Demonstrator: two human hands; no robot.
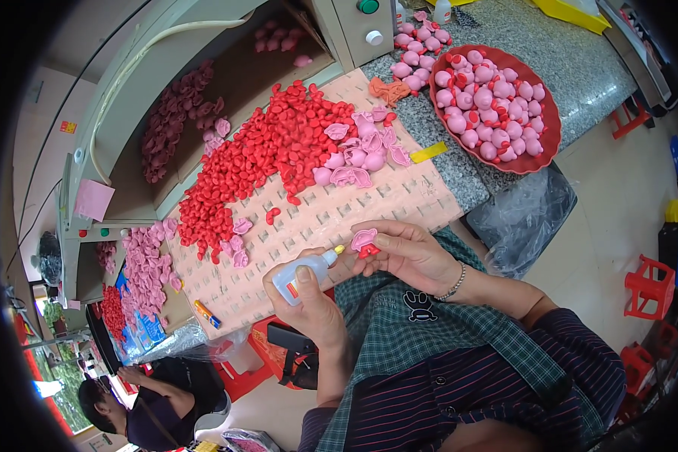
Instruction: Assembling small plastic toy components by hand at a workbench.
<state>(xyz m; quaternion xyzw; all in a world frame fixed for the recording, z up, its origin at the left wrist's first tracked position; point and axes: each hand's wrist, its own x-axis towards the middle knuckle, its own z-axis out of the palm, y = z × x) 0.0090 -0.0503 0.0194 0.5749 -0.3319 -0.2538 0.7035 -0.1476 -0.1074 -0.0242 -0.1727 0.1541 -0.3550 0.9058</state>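
Note:
My left hand is closed around a white squeeze glue bottle with a yellow tip. That tip points at a small pink shell-like piece with a red part at its lower edge. My right hand pinches this piece between thumb and fingers. Both hands are over the near edge of a pink patterned work sheet. Beyond them lies a big heap of red bean-shaped pieces, with pink shells and rounded pink pieces at its right end.
A red scalloped bowl of pink-and-red figures stands on the grey stone counter at right. A machine tunnel holds more pink shells. A small orange-blue tube lies at the sheet's left. Another person sits at lower left. Red stools stand at right.

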